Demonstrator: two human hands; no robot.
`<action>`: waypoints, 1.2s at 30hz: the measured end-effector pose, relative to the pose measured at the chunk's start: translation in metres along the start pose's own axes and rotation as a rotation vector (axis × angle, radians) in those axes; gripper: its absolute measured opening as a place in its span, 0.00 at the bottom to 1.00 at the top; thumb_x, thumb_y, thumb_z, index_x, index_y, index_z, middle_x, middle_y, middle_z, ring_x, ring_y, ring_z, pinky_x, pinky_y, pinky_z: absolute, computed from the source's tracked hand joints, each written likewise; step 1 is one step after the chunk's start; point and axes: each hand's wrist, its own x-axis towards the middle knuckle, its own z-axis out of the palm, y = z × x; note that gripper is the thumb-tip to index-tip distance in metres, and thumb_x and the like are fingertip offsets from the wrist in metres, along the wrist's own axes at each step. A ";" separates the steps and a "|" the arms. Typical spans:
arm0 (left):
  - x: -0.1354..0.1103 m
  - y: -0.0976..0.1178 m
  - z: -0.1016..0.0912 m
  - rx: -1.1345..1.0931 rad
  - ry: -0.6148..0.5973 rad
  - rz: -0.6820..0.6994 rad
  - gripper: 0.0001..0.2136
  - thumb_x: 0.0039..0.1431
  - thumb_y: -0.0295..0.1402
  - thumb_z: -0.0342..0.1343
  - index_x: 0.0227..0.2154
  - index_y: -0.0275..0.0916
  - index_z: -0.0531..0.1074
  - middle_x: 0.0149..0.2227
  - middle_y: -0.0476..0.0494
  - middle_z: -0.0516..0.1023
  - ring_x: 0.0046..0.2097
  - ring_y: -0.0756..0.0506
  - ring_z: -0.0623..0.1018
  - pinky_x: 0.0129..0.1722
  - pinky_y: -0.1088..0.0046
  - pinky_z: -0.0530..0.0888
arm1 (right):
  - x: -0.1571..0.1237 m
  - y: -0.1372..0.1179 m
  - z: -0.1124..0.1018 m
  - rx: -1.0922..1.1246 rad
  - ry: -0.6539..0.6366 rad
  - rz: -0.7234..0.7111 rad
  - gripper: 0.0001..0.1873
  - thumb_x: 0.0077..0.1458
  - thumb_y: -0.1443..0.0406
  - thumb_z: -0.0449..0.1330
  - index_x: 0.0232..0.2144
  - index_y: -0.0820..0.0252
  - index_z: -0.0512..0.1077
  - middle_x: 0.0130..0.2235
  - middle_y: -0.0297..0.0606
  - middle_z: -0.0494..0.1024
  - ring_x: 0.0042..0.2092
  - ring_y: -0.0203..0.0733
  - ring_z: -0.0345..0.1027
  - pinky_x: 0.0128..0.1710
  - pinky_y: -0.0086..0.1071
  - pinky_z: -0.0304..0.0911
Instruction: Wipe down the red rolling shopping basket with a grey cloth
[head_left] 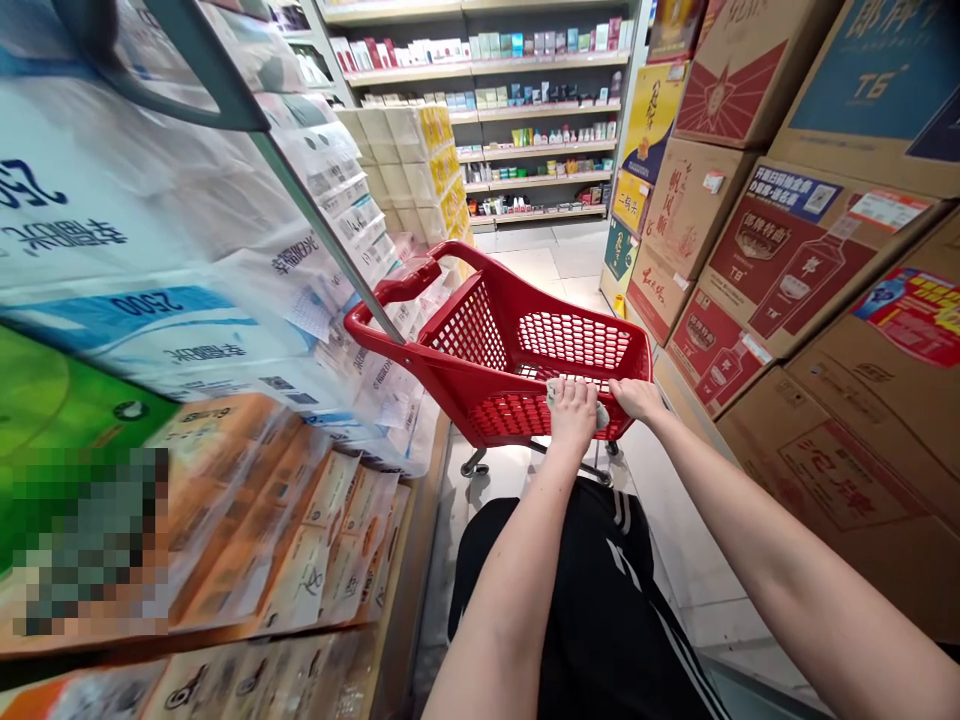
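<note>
A narrow shop aisle with a pale tiled floor (555, 262) runs away toward far shelves (525, 110) stocked with small boxes and bottles. On the left, near and blurred, stand stacked packs of tissue paper (172, 300) in white, blue, green and orange wrapping, with a slanted metal bar (315, 210) crossing in front of them; farther along the same side is a stack of yellow-and-white packs (420, 160). In the middle of the aisle stands a red plastic shopping cart (510, 350) on small wheels, its handle raised at the far left end. The left hand (574, 412) lies on the cart's near rim, fingers curled down over a pale cloth (600, 415) that it presses against the rim. Just beside it to the right, the right hand (637, 398) rests on the same rim, fingers bent over the edge in a loose grip. Below the forearms are black trousers (600, 610) with white stripes. The right side of the aisle is walled with large brown cardboard cartons (795, 260) printed in red and blue.
</note>
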 end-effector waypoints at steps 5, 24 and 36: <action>-0.005 0.015 0.009 -0.016 0.025 0.045 0.23 0.62 0.28 0.40 0.60 0.33 0.56 0.61 0.34 0.59 0.63 0.38 0.58 0.62 0.50 0.52 | -0.005 -0.006 -0.002 0.015 0.010 0.036 0.29 0.64 0.59 0.32 0.45 0.58 0.72 0.47 0.45 0.76 0.50 0.45 0.68 0.44 0.34 0.59; -0.035 -0.178 -0.071 0.088 0.049 -0.059 0.20 0.62 0.25 0.38 0.56 0.35 0.61 0.58 0.36 0.63 0.64 0.41 0.55 0.64 0.55 0.50 | -0.006 -0.003 0.005 0.095 0.035 0.075 0.29 0.63 0.58 0.33 0.40 0.62 0.73 0.45 0.47 0.76 0.47 0.47 0.69 0.41 0.35 0.58; -0.018 -0.092 -0.048 0.071 -0.039 0.013 0.14 0.62 0.28 0.40 0.46 0.39 0.67 0.44 0.41 0.70 0.49 0.44 0.68 0.59 0.60 0.56 | -0.017 -0.007 0.004 0.120 0.025 0.115 0.29 0.62 0.58 0.34 0.40 0.62 0.74 0.44 0.47 0.77 0.47 0.49 0.70 0.41 0.36 0.59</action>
